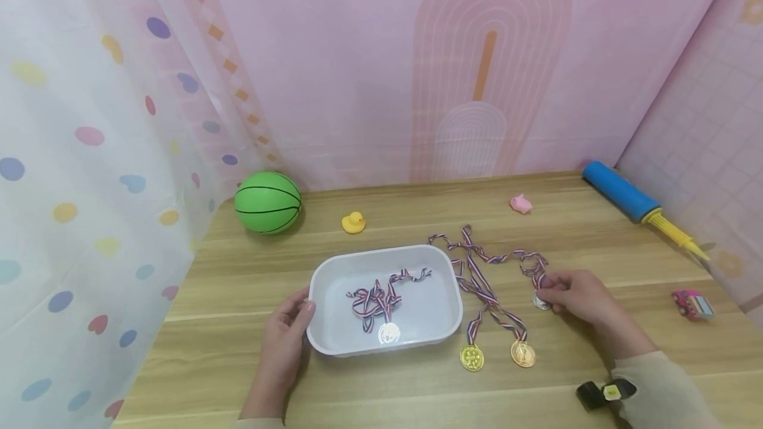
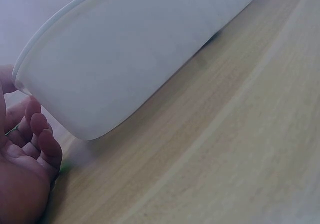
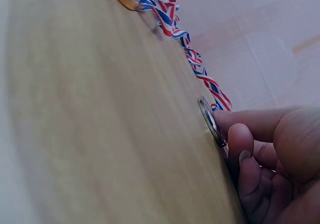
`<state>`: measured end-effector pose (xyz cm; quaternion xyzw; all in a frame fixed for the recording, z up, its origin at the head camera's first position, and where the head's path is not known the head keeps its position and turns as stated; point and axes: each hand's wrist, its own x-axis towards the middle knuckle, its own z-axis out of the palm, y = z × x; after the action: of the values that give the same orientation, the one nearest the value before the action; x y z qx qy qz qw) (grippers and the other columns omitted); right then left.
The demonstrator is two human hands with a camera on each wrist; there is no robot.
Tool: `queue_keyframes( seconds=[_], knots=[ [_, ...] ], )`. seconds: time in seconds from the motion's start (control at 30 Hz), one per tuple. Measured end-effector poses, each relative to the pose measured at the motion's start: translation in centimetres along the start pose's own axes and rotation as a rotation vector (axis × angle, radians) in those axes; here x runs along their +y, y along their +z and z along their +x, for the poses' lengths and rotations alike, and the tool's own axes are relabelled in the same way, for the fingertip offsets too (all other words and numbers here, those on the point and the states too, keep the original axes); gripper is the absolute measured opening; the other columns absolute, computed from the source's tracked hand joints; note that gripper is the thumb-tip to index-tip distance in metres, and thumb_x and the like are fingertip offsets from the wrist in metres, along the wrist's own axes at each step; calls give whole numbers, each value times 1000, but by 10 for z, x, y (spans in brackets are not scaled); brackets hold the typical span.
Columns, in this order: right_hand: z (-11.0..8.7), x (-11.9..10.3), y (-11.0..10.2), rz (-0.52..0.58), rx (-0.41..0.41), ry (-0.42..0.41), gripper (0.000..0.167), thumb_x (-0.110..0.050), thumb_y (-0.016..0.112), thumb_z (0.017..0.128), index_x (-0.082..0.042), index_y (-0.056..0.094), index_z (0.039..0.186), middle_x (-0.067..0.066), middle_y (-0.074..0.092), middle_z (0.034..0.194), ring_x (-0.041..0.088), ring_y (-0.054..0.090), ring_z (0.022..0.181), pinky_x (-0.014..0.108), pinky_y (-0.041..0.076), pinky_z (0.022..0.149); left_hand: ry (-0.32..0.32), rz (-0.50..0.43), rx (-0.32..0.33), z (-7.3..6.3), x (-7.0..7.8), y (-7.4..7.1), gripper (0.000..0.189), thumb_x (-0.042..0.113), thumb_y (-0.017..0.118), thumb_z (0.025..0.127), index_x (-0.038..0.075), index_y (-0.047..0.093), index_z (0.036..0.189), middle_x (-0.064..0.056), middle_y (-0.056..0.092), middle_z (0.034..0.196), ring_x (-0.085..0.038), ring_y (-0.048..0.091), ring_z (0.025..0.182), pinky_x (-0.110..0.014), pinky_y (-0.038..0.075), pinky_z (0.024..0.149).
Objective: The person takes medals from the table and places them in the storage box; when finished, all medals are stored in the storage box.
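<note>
A white plastic tub (image 1: 384, 253) stands on the table, holding a silver-looking medal (image 1: 389, 333) on a crumpled striped ribbon. My left hand (image 1: 285, 339) grips the tub's left rim, thumb on top and fingers beneath, as the left wrist view also shows. On the right, my right hand (image 1: 575, 295) pinches a silver medal (image 1: 541, 300) at its edge; in the right wrist view this medal (image 3: 212, 121) is tilted up from the table. Between tub and right hand lie two gold-coloured medals, one yellower (image 1: 472, 357) and one more coppery (image 1: 523, 353), their red-white-blue ribbons (image 1: 484, 290) tangled together.
Behind the tub are a green ball (image 1: 268, 202) and a yellow rubber duck (image 1: 354, 222). A pink pig figure (image 1: 521, 204) sits farther right. A blue and yellow pump (image 1: 632, 197) and a pink toy car (image 1: 692, 305) lie along the right side. Curtains hang behind the table.
</note>
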<state>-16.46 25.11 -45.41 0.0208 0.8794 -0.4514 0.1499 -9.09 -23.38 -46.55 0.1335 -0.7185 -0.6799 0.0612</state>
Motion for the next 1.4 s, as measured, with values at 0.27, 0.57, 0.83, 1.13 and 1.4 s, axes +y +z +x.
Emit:
queue_keyframes(
  seconds=[0.27, 0.57, 0.83, 1.13, 1.4],
  knots=[
    [-4, -1, 2, -77, 6, -49, 45, -30, 80, 77, 4, 63, 102, 4, 60, 73, 18, 56, 63, 28, 46, 53, -3, 4, -7, 0, 1, 1, 37, 11, 55, 97, -2, 51, 132, -18, 59, 109, -15, 59, 94, -22, 53, 81],
    [-7, -6, 4, -234, 49, -125, 43, -32, 81, 77, 2, 64, 97, 3, 55, 73, 17, 50, 63, 29, 40, 52, -3, 49, -9, 1, 1, 1, 37, 17, 55, 99, 0, 54, 131, -21, 56, 115, -15, 58, 99, -20, 52, 83],
    [-3, -1, 3, -177, 45, -106, 34, -30, 80, 78, -1, 65, 89, 3, 58, 77, 18, 50, 73, 29, 41, 63, -11, 39, -16, 2, 0, 0, 37, 17, 54, 99, 1, 53, 132, -20, 56, 114, -14, 58, 98, -21, 53, 83],
    [1, 4, -6, 151, -20, -21, 32, -30, 72, 86, -1, 65, 98, 3, 58, 93, 20, 47, 88, 30, 39, 73, -19, 19, -19, 2, -2, 0, 37, 17, 54, 99, 1, 52, 132, -20, 55, 118, -14, 58, 100, -22, 52, 85],
    [-1, 7, -10, 413, -84, -49, 9, -18, 67, 90, -10, 65, 90, -5, 59, 92, 12, 52, 87, 26, 47, 75, -10, 24, -4, 2, -1, 0, 37, 16, 54, 99, 0, 53, 131, -19, 56, 115, -14, 58, 99, -22, 53, 83]
  ],
)
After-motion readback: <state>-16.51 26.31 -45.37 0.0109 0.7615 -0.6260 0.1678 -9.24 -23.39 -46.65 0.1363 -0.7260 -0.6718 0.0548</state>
